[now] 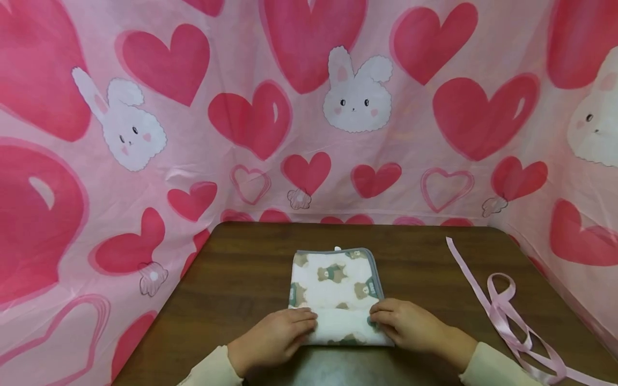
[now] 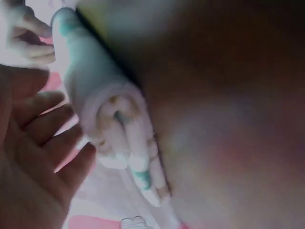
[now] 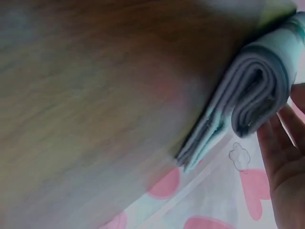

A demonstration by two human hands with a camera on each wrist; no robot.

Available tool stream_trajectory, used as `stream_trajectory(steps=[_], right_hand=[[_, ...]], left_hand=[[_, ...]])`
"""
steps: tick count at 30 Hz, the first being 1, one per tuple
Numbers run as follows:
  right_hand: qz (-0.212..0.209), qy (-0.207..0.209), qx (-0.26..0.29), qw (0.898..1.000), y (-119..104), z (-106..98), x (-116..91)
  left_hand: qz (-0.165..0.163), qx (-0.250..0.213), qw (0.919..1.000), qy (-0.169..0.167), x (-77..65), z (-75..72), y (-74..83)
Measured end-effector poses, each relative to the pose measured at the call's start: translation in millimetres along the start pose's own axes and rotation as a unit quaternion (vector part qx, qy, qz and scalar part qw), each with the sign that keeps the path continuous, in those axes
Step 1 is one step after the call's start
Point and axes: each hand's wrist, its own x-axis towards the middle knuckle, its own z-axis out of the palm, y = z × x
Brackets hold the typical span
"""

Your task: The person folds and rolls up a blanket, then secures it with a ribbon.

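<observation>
A white towel (image 1: pixel 333 289) with a brown bear print and grey edging lies folded on the table in the head view. Its near end is doubled over into a thick fold, whose layers show end-on in the left wrist view as a pale roll (image 2: pixel 119 114) and in the right wrist view as a grey-edged roll (image 3: pixel 259 90). My left hand (image 1: pixel 277 335) rests on the left end of this fold, fingers lightly bent. On the right end lies my right hand (image 1: pixel 410 324), its fingertips on the cloth. Both wrist views show the fingers extended along the roll.
A loose pink ribbon (image 1: pixel 502 311) trails in loops over the right side of the brown table (image 1: pixel 241 268). Behind and beside the table hangs a pink curtain (image 1: pixel 299 134) with hearts and rabbits. A small white tab (image 1: pixel 337 249) sticks out past the towel's far edge.
</observation>
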Motion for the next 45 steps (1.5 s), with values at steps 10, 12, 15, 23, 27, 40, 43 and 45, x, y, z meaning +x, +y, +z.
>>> stream_trajectory(steps=[10, 12, 15, 23, 27, 40, 43, 45], right_hand=[[0.067, -0.135, -0.022, 0.988, -1.3, 0.4, -10.6], [0.076, -0.16, -0.021, 0.984, -1.8, 0.2, -12.4], [0.087, -0.178, -0.02, 0.98, -3.4, -1.1, -12.2], [0.031, -0.126, -0.062, 0.99, -6.5, 9.5, -6.9], [0.012, -0.15, -0.068, 0.986, -8.1, 14.3, -3.1], [0.034, -0.211, -0.04, 0.976, -7.3, 17.8, -8.6], [0.034, -0.197, -0.047, 0.979, -5.0, 17.6, -9.8], [0.028, -0.184, -0.058, 0.981, -3.6, 17.1, -10.1]], left_hand=[[-0.042, -0.013, 0.9905, -0.13, -9.3, 1.6, -2.6], [-0.043, -0.02, 0.9899, -0.134, -9.8, 1.3, -3.9], [-0.042, -0.015, 0.9909, -0.127, -8.4, 1.1, -4.1], [-0.029, 0.012, 0.9974, -0.065, 7.0, 3.2, 1.8], [-0.034, 0.027, 0.9923, -0.116, 10.0, 8.1, 4.8], [-0.057, 0.001, 0.9768, -0.206, 3.7, 7.5, 9.7], [-0.054, 0.013, 0.98, -0.191, 3.1, 8.0, 10.3], [-0.051, 0.029, 0.9829, -0.175, 2.1, 8.0, 10.0]])
